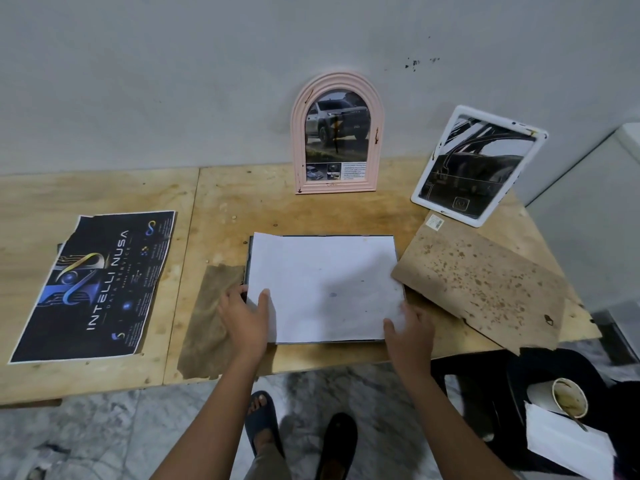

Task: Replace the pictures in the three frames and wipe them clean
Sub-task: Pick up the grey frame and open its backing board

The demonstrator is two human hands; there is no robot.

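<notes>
A dark rectangular frame (248, 258) lies face down in the middle of the table, with a white sheet of paper (322, 285) lying blank side up over it. My left hand (244, 317) presses the sheet's near left corner, thumb on top. My right hand (410, 329) holds the sheet's near right corner. The frame's spotted brown backing board (485, 282) lies loose to the right. A pink arched frame (337, 133) with a car picture leans on the wall. A white frame (479, 166) with a dark picture leans at the right. A dark "Intelli Nusa" poster (97, 285) lies flat at the left.
A brown cloth (207, 320) lies on the wooden table (277, 206) left of the frame. A black chair (485, 372) at the lower right carries a dirty paper cup (568, 398) and white paper (568, 445). My feet (265, 420) stand on the marble floor below.
</notes>
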